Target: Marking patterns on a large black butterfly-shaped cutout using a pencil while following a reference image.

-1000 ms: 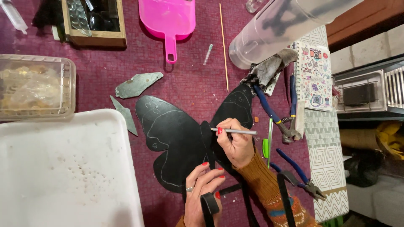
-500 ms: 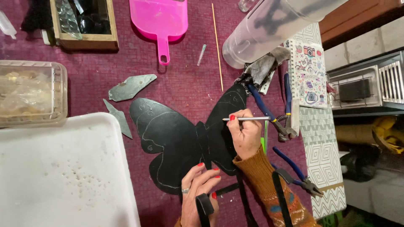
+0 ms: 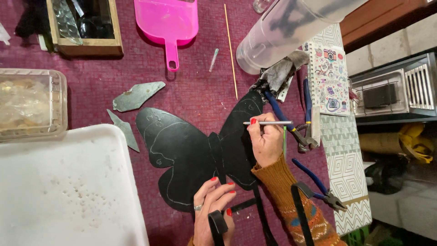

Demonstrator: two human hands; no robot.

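Butterfly [image 3: 191,155]: black, flat on worktop [image 3: 191,91], centre. Left hand [image 3: 211,207]: fingers spread, pressing its near edge, gripping nothing. Right hand [image 3: 266,141]: on the right wing, fingers pinched around a silver pen [image 3: 268,123], wrist bent left.

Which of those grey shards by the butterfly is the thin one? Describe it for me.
Start at the black butterfly cutout on the maroon cloth. Just off its left wing tip, against the white tray, lies the narrow grey shard. Unlike the broad shard above it, it tapers to a point.
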